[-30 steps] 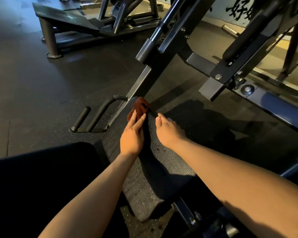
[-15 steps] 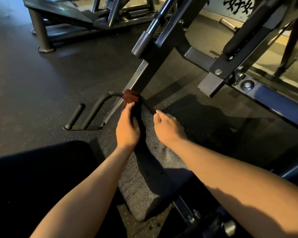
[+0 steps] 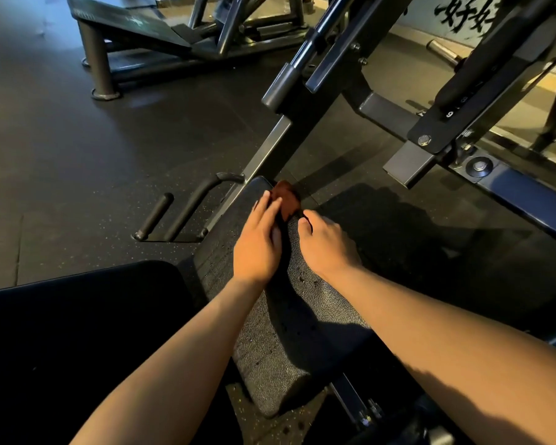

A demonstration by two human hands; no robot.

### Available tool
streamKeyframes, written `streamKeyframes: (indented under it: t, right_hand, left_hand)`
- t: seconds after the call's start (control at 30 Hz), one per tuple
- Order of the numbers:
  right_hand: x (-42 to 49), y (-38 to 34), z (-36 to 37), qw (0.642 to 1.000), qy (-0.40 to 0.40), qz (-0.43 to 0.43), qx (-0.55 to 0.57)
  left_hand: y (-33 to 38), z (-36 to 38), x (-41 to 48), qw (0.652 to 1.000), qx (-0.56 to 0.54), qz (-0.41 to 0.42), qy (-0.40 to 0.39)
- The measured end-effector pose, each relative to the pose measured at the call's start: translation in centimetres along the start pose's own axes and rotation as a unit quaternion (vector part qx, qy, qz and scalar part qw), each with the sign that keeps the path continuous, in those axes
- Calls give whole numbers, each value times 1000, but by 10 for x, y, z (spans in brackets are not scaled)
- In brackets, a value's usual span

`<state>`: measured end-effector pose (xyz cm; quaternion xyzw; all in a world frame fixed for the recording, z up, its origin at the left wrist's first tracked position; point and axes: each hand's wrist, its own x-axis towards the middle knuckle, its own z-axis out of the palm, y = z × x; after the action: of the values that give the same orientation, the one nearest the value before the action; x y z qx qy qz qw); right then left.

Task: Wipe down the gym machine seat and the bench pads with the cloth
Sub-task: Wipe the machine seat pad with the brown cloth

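Head view: we log left hand (image 3: 257, 245) flat on cloth (image 3: 284, 195), slid along pad (image 3: 302, 332) far end toward right hand (image 3: 328, 245), grip unclear; end looks covered.

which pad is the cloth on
The long textured grey pad in the middle: the reddish cloth sits at its far end under the left hand. The smooth black pad at lower left bears none.
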<state>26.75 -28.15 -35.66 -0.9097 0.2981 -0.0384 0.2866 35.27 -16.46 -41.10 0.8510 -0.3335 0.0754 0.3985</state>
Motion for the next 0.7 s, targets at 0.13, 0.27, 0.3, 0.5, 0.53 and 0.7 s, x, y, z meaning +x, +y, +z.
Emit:
streamKeyframes:
  t: [0.13,0.27,0.3,0.5,0.53,0.7]
  right_hand:
    - [2,1,-1,1000,-10,3,2]
    - [2,1,-1,1000,-9,-4,-2]
    - [2,1,-1,1000,-9,-5,-5]
    - [3,2,-1,1000,-6,-6,-12]
    - [3,2,-1,1000,-6,-2,-7]
    - [1,1,-1,999,18,15,35]
  left_hand:
    - [-12,-2,26,999,25,-34,9]
    - [-30,-3,45,993,20,-110,47]
    - [-34,-2,48,990,12,-132,50]
    - [-19,0,37,981,-46,-175,74]
    - [-15,1,29,984,-47,-157,76]
    - [4,-3,-11,994,-67,-66,54]
